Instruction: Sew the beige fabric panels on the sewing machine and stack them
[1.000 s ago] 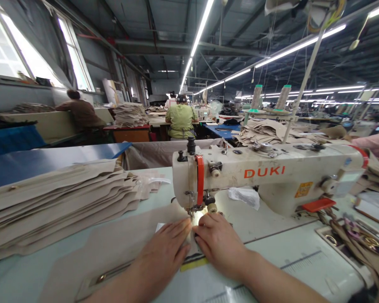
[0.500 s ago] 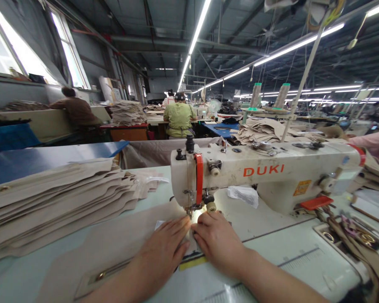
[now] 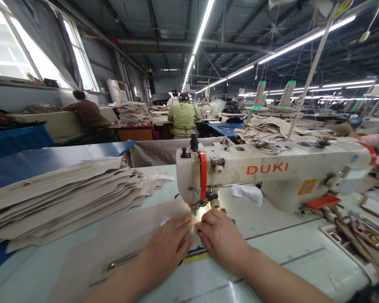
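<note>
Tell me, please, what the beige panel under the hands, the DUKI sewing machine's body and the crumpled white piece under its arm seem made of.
Beige panel: probably matte fabric or synthetic leather; it's thin and flat, no weave readable.
Sewing machine's body: likely painted metal, softly glossy, with dark smudges.
Crumpled white piece: perhaps thin plastic or gauzy cloth, judging by its creases.

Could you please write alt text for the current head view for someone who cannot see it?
A person's bare left hand rests on a flat beige fabric panel beside the bare right hand, at the lit needle end of an orange-lettered white DUKI sewing machine. A layered stack of beige fabric pieces lies on the left.
</note>
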Motion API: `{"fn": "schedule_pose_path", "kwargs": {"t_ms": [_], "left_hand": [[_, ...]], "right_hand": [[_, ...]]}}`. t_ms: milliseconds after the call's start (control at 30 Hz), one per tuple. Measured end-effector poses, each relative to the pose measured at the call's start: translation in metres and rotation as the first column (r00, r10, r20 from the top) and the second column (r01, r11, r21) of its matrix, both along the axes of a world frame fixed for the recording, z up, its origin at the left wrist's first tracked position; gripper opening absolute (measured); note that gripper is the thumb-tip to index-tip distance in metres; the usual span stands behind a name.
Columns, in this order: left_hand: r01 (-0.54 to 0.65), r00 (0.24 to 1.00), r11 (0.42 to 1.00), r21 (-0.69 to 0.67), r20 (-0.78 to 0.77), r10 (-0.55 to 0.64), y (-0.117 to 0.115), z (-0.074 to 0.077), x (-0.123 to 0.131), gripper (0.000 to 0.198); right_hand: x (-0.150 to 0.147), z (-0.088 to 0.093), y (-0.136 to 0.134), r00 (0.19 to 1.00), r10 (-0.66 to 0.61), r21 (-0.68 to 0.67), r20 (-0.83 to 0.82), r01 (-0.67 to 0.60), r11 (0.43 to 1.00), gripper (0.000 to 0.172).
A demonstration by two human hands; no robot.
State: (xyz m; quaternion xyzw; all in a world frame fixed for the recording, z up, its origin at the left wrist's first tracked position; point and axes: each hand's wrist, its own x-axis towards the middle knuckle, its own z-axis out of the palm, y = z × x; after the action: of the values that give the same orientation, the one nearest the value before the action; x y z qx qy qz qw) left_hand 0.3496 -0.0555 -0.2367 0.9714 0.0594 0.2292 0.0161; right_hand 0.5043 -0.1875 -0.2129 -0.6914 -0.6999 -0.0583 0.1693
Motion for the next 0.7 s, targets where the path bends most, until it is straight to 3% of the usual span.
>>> {"fn": "schedule_pose_path", "kwargs": {"t_ms": [300,500,700], "left_hand": [[-0.011,1.000,0.999,0.046,-0.007,0.012,0.012,0.001,0.010,0.033],[-0.019,1.000,1.000,0.006,-0.006,0.019,0.018,-0.002,0.015,0.033],[-0.041,0.993,0.999,-0.004,-0.113,0.040,0.002,0.004,-0.024,0.039]], "right_hand": [[0.001,0.000,0.002,0.999,-0.027,0.001,0.020,0.027,1.000,0.015],[0.002,-0.001,0.001,1.000,-0.020,0.029,0.002,0.020,0.999,0.019],[0.002,-0.007,-0.007,0.995,0.018,0.142,-0.102,-0.003,0.990,0.018]]}}
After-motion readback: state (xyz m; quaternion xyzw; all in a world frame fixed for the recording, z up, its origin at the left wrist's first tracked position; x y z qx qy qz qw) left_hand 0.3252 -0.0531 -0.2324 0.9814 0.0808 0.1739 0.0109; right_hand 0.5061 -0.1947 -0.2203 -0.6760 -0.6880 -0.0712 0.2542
